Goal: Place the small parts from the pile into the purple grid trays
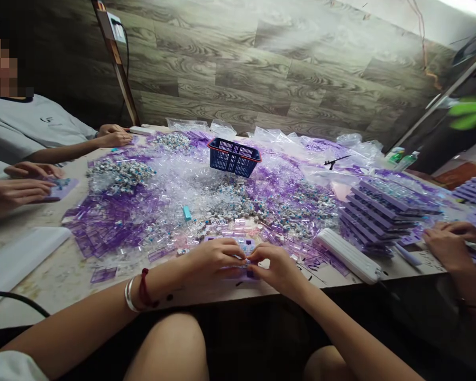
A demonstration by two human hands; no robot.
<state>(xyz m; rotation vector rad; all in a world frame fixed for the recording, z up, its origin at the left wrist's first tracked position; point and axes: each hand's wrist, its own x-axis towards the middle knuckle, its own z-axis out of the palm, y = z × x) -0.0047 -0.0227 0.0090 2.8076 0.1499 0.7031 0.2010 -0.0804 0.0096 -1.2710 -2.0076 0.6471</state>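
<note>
At the table's front edge lies a light purple tray (pixel 238 274) with square openings, largely covered by my hands. My left hand (pixel 218 256) rests over its left part, fingers bent together, the tips at the tray's middle. From the right, my right hand (pixel 275 264) meets it with thumb and forefinger pinched on something too small to make out. Behind them spread small white and blue parts (pixel 238 198) among clear and purple plastic pieces (pixel 115 217). A small turquoise block (pixel 186 213) lies on the pile.
A dark blue basket (pixel 235 159) stands mid-table. Stacked purple trays (pixel 376 217) and a white power strip (pixel 347 254) are at right. A white bar (pixel 27 259) lies at left. Other people's hands work at left (pixel 19 188) and right (pixel 452 243).
</note>
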